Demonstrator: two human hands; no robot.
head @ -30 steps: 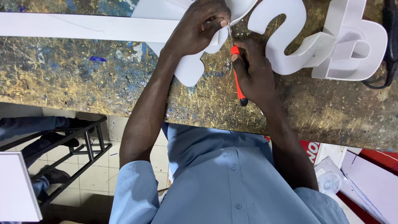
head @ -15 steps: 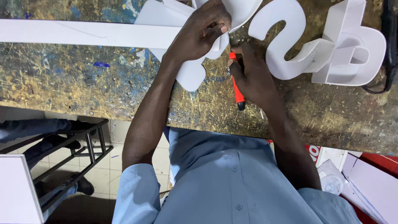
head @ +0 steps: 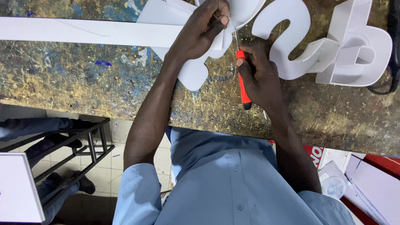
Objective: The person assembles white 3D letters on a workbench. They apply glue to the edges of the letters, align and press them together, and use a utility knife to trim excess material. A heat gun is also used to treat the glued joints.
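My left hand (head: 202, 31) presses down on a white cut-out foam shape (head: 189, 71) lying on the paint-stained workbench (head: 83, 79), with its fingers pinched on the shape's edge. My right hand (head: 260, 75) grips a red-handled craft knife (head: 243, 85). The thin blade points up toward the white shape, right beside my left fingertips. A long white strip (head: 75, 31) runs left from the shape along the bench.
A white S-shaped letter (head: 287, 39) and a boxy white 3D letter (head: 354, 46) lie at the right of the bench, with a black cable (head: 389, 62) beyond them. Another person's legs and a black metal stool (head: 79, 146) are lower left. A white board (head: 18, 187) and red and white sheets (head: 366, 179) lie below.
My hands and the knife have stayed at the same spot on the white shape. My left fingers have shifted slightly along its edge near the blade.
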